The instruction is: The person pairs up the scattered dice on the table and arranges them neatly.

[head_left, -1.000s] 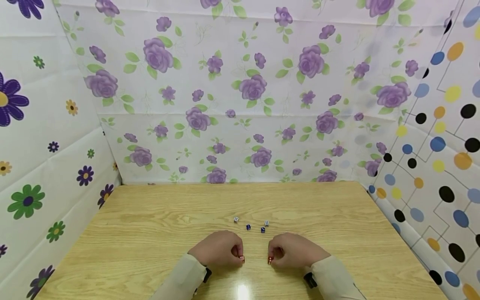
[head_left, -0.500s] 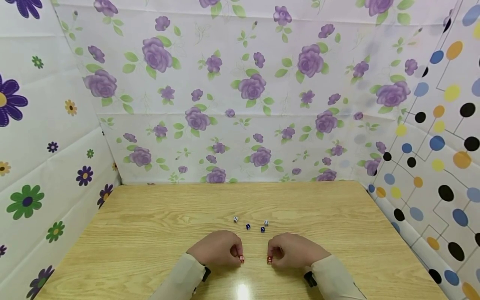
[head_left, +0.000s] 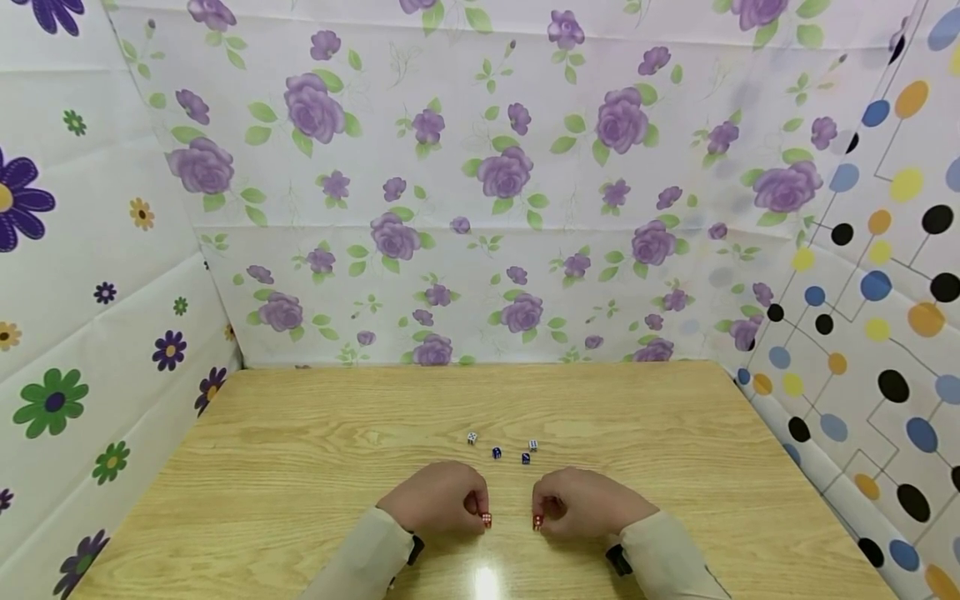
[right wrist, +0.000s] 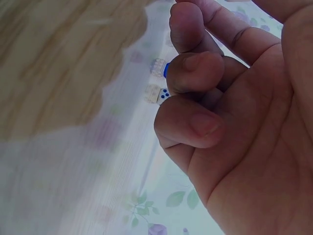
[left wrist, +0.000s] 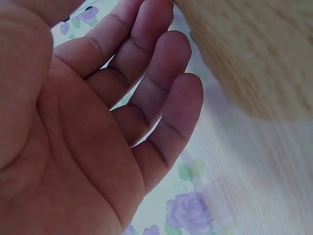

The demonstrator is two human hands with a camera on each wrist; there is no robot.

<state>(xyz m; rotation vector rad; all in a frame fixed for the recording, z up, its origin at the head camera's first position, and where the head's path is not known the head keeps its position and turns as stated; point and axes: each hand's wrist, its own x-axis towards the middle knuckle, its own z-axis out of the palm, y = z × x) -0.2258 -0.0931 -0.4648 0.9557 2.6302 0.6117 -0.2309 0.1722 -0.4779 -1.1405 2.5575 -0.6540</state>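
In the head view my left hand (head_left: 441, 497) pinches a red die (head_left: 487, 520) between thumb and forefinger, low over the near part of the wooden table (head_left: 315, 450). Facing it across a narrow gap, my right hand (head_left: 591, 503) pinches a second red die (head_left: 537, 522). Whether either die touches the wood I cannot tell. In the left wrist view the left palm (left wrist: 83, 147) shows with bent fingers; the right palm (right wrist: 259, 137) has its outer fingers curled inward. Both pinched dice lie outside the wrist views.
Beyond the hands lie two blue dice, the left one (head_left: 497, 453) and the right one (head_left: 526, 458). Two white dice, one left (head_left: 472, 437) and one right (head_left: 533, 446), sit slightly farther back. Patterned cloth walls (head_left: 450, 283) border the table.
Over the last half second both hands have shifted slightly toward each other, narrowing the gap between the two red dice. The blue and white dice have stayed in place.
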